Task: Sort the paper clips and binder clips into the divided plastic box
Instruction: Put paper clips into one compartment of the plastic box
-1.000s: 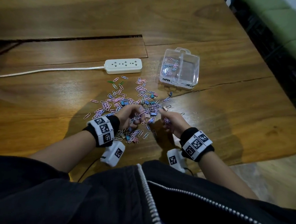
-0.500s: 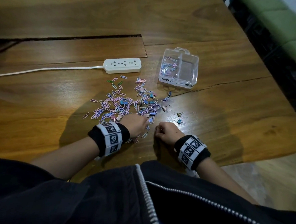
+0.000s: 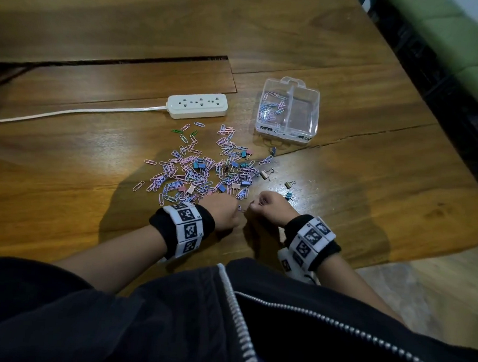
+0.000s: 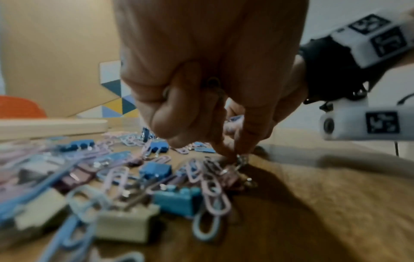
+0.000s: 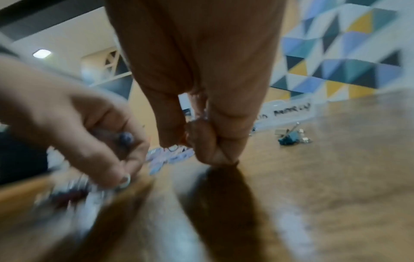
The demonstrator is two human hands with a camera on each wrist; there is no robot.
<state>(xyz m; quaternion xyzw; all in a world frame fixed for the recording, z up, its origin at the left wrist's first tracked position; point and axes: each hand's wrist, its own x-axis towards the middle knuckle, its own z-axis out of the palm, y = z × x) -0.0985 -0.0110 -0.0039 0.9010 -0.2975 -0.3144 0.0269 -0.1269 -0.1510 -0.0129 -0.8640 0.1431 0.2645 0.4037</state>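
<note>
A loose pile of pastel paper clips and small binder clips (image 3: 202, 173) lies on the wooden table; the left wrist view shows it close up (image 4: 156, 177). My left hand (image 3: 227, 215) is at the pile's near edge, fingers curled, with wire clips in the fist and the fingertips (image 4: 240, 150) pinching a clip on the table. Just to its right, my right hand (image 3: 269, 208) is curled round a few paper clips (image 5: 203, 115). The clear divided box (image 3: 314, 112) stands beyond the pile. Its left compartment holds paper clips, and the right one looks bare.
A white power strip (image 3: 197, 105) with its cable (image 3: 68, 111) lies behind the pile on the left. Three stray binder clips (image 3: 289, 184) sit right of the pile, one of them teal (image 5: 288, 140). The table's edge runs close on the right, with a green seat beyond it.
Both hands drew back from the middle of the pile toward my body. They now sit close together at its near edge.
</note>
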